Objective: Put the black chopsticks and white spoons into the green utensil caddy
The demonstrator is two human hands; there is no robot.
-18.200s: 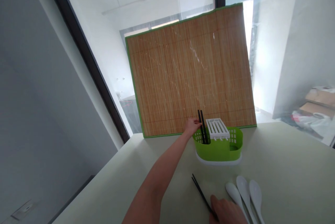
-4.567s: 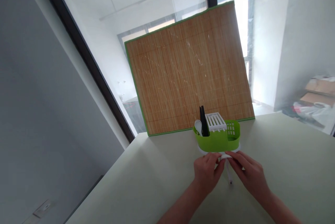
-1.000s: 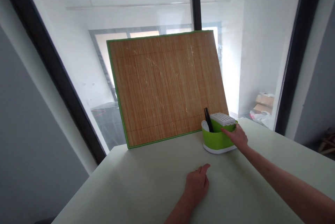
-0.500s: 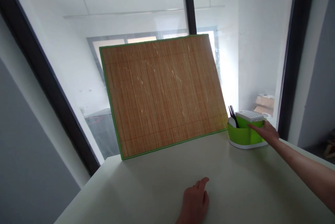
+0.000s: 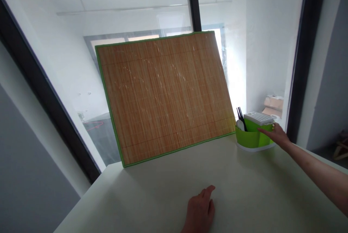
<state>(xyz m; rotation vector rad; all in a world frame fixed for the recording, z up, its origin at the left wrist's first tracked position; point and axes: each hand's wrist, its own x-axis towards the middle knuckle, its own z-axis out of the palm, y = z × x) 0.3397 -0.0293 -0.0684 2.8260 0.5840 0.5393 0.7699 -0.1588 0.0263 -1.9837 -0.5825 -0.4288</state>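
My right hand [image 5: 276,134] grips the right side of a green caddy [image 5: 248,139] with a white base, its thumb along the front wall. A white slotted top [image 5: 259,117] covers part of the caddy. A black fork [image 5: 240,117] and a white spoon [image 5: 240,125] stand in its left compartment. My left hand [image 5: 200,209] rests near the table's front, fingers loosely bent with the index finger stretched out, and nothing shows in it.
A green-edged bamboo mat [image 5: 168,98] leans upright against the glass at the back of the white table [image 5: 163,186]. Dark window frames [image 5: 193,0] rise behind. Beyond the glass lie cardboard boxes [image 5: 273,105].
The view has shifted slightly, so the mat and caddy appear a little further left. Both hands hold nearly the same pose, the right one still on the caddy.
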